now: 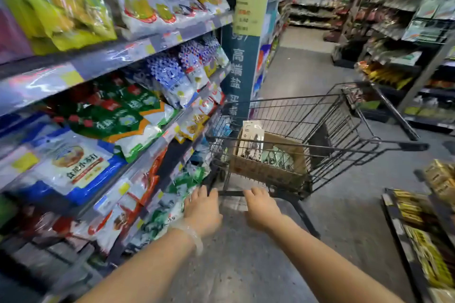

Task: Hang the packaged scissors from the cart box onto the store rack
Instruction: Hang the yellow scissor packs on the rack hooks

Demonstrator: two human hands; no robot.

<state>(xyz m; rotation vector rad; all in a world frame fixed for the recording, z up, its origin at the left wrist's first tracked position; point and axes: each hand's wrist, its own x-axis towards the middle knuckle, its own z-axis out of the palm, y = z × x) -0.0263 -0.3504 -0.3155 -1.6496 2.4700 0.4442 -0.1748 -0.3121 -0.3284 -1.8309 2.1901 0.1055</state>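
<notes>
A black wire shopping cart (344,115) stands in the aisle ahead of me. Inside it sits an open cardboard box (261,170) holding packaged scissors (252,138), one white card pack standing upright at the box's left end, with greenish packs (278,155) lying beside it. My left hand (203,209) and my right hand (261,206) both grip the cart's low black handle bar (231,193), fingers curled over it. No hanging rack for scissors can be made out in this blurred view.
Shelves (103,64) packed with bagged goods run close along my left. A dark blue sign pillar (242,56) stands just beyond the cart's left front. A low display of boxed goods (423,236) sits at the right. The grey aisle floor (302,74) stretches ahead.
</notes>
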